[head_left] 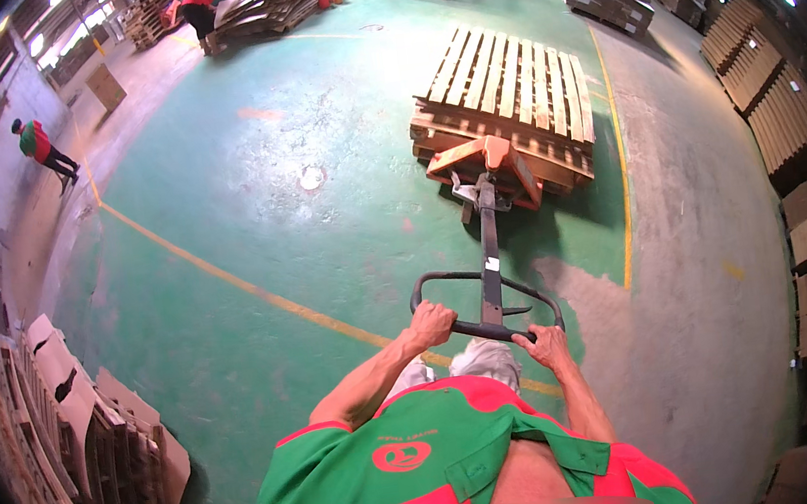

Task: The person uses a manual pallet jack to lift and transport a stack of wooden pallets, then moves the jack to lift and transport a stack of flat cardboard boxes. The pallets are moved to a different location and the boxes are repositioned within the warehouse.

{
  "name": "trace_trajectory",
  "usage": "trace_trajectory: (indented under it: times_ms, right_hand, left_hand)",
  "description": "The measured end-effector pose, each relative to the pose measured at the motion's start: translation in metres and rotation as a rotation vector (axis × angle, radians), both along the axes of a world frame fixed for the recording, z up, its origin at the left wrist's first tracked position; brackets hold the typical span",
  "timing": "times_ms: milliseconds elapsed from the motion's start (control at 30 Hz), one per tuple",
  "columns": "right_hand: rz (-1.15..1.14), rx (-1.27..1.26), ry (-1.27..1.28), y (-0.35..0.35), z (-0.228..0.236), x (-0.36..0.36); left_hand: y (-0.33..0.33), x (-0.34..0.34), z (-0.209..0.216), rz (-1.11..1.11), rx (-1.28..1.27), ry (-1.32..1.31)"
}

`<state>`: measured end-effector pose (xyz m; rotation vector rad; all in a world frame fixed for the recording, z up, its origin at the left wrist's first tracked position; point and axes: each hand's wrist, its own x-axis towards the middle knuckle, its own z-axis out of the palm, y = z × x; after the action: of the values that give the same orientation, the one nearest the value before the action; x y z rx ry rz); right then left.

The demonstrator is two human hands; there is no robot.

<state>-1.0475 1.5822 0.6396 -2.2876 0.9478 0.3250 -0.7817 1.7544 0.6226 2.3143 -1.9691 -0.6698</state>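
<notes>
My left hand (pixel 433 324) is wrapped round the left corner of a black loop handle (pixel 480 328). On the handle's right side my right hand (pixel 544 343) grips the bar, its fingers curled over it. A dark shaft (pixel 489 242) runs from the handle up to an orange pallet jack (pixel 494 155). The jack's forks are hidden beneath a stack of wooden pallets (pixel 513 80), which stands just beyond it on the green floor.
Stacked cardboard (pixel 74 419) stands at the near left. More cardboard stacks (pixel 782 119) line the right side. Two people, one at the left (pixel 35 142) and one at the far back (pixel 204 4), are about. Yellow lines (pixel 238 283) cross the floor.
</notes>
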Motion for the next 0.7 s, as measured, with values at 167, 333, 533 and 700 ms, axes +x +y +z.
trace_trajectory:
  times_ms: [167,333,533,700]
  right_hand:
    - [0.054,0.018,-0.101,0.034,0.016,-0.02]
    - [0.102,0.067,-0.205,0.07,0.01,-0.051]
    - [0.147,0.062,-0.239,0.121,0.042,-0.102]
    - [0.174,0.097,-0.145,0.135,0.061,-0.152]
  left_hand:
    - [0.043,-0.008,0.037,0.028,0.049,0.022]
    - [0.076,-0.042,0.046,0.087,0.113,-0.023]
    - [0.145,-0.104,0.084,0.132,0.1,-0.016]
    - [0.171,-0.163,0.089,0.159,0.083,-0.015]
